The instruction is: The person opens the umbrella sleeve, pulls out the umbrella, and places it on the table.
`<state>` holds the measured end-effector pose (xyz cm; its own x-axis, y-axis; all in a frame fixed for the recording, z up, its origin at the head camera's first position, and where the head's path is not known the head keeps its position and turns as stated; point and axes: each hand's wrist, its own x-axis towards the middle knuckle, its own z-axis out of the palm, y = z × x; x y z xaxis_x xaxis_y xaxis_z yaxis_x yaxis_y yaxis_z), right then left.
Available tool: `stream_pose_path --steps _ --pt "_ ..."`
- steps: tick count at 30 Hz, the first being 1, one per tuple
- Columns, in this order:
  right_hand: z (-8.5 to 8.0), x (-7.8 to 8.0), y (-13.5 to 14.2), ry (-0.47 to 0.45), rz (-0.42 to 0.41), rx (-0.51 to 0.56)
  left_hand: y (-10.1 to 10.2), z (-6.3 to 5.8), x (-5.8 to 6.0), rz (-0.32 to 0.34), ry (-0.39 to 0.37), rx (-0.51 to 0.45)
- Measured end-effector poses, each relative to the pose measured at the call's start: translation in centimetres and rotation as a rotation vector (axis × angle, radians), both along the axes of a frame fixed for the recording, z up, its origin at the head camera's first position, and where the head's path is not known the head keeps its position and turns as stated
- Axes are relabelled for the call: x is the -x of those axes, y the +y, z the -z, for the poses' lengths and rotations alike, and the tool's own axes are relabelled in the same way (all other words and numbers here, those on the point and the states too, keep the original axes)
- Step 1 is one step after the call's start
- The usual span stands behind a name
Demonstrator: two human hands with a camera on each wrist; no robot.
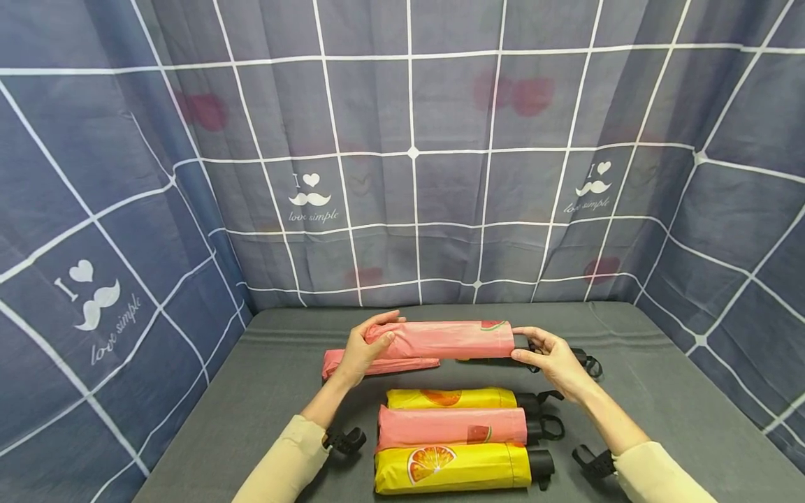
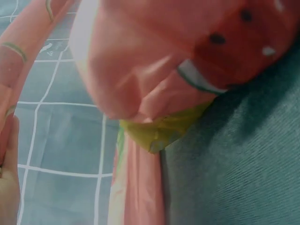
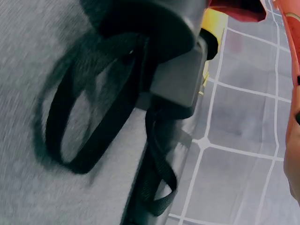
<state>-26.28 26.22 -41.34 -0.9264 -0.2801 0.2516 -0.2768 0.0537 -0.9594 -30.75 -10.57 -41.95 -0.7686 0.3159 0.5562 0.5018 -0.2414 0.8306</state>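
Observation:
A folded pink umbrella (image 1: 453,340) with a watermelon print is held level above the grey surface by both hands. My left hand (image 1: 361,353) grips its left end, thumb in front. At the other end, the fingers and thumb of my right hand (image 1: 556,360) pinch the handle end, whose grip they partly hide. Just below and behind lies another pink umbrella (image 1: 383,366), partly covered by the held one. Nearer to me, a yellow umbrella (image 1: 468,468), a pink umbrella (image 1: 453,426) and a second yellow umbrella (image 1: 402,399) lie side by side, black handles to the right.
Black wrist straps (image 3: 84,140) loop out from the handles on the right. A grey cloth surface (image 1: 251,391) lies under everything. Blue checked curtains (image 1: 377,175) with white lines enclose the back and both sides.

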Motion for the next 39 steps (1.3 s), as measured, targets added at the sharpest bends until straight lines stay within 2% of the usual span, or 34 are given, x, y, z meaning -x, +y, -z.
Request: stream_pose_path --steps 4,8,11,16,22,31,39 --pt "-0.6 -0.1 -0.1 -0.037 -0.029 0.169 -0.3 -0.5 -0.2 0.003 0.038 0.014" --pt "-1.0 -0.2 0.0 -0.063 -0.079 0.308 -0.7 -0.9 -0.2 0.069 0.06 0.013" --pt "-0.9 -0.2 0.0 -0.056 -0.095 0.34 -0.9 -0.9 -0.2 0.125 0.029 0.044" --pt "-0.6 -0.2 0.1 -0.041 -0.103 0.378 -1.0 -0.3 -0.4 0.15 -0.067 0.152" --pt "-0.5 -0.2 0.3 -0.034 -0.108 0.381 -0.8 0.1 -0.5 0.211 -0.126 0.149" --pt "-0.9 -0.4 1.3 -0.012 -0.139 0.423 -1.8 -0.7 -0.7 0.143 -0.062 0.186" --pt "-0.9 -0.5 1.9 -0.018 -0.139 0.471 -2.7 -1.7 -1.6 0.107 -0.058 0.206"
